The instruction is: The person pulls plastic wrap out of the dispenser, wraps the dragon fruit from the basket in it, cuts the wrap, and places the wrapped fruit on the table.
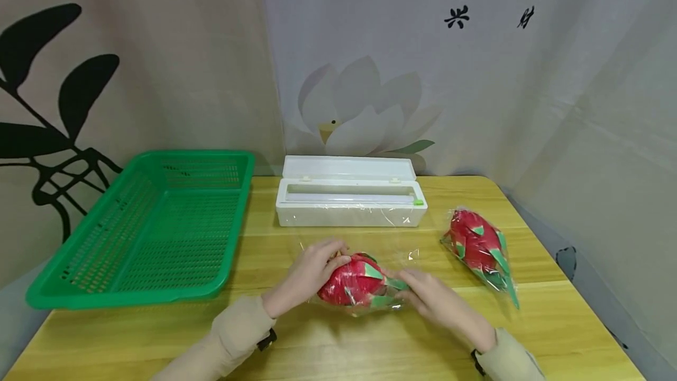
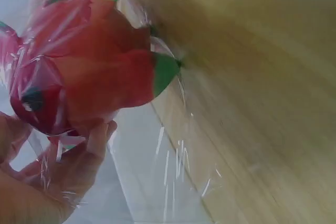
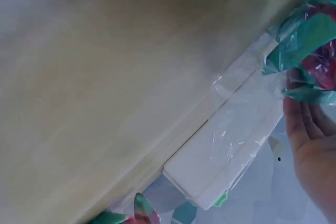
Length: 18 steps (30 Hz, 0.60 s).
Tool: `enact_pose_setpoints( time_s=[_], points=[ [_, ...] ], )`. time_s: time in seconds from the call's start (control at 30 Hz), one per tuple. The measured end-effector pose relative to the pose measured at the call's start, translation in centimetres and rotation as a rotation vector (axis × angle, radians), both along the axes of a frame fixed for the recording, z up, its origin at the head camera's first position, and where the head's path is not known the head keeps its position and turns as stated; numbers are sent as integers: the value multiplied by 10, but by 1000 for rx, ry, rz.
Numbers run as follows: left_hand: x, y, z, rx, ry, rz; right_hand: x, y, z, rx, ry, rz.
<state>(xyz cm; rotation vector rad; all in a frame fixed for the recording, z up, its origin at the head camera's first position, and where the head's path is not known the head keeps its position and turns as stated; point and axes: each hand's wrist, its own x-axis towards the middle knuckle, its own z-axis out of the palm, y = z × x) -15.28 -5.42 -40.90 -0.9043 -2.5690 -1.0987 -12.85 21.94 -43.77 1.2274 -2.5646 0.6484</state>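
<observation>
A red dragon fruit (image 1: 349, 284) with green-tipped scales lies on the table under clear cling film, its stretched film running toward the white dispenser box (image 1: 349, 216). My left hand (image 1: 312, 269) holds the fruit's rounded left end, fingers and thumb curled against it; the left wrist view shows film over this end of the dragon fruit (image 2: 89, 72). At the opposite end, my right hand (image 1: 439, 301) pinches the long green tips between thumb and fingers. In the right wrist view the fingers of the right hand (image 3: 312, 150) lie against those tips; the thumb is hidden there.
A second film-wrapped dragon fruit (image 1: 478, 243) lies to the right. The dispenser's lid (image 1: 346, 167) stands raised, with a green slider (image 1: 418, 202) at its right end. On the left is a green plastic basket (image 1: 244, 216). A printed curtain (image 1: 211, 63) hangs behind the wooden table (image 1: 370, 351).
</observation>
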Motion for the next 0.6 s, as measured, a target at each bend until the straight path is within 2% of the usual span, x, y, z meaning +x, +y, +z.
enact_pose_setpoints(
  time_s=[0.17,0.37,0.6],
  points=[
    [-9,-2,-3,22,-32,29,-12,-2,0,-48,-91,18],
    [-6,-10,-8,-56,-128,35,-24,-4,1,-70,-220,10],
    [-5,-17,-14,-120,-138,26,-31,-8,6,-42,-331,-40]
  ],
)
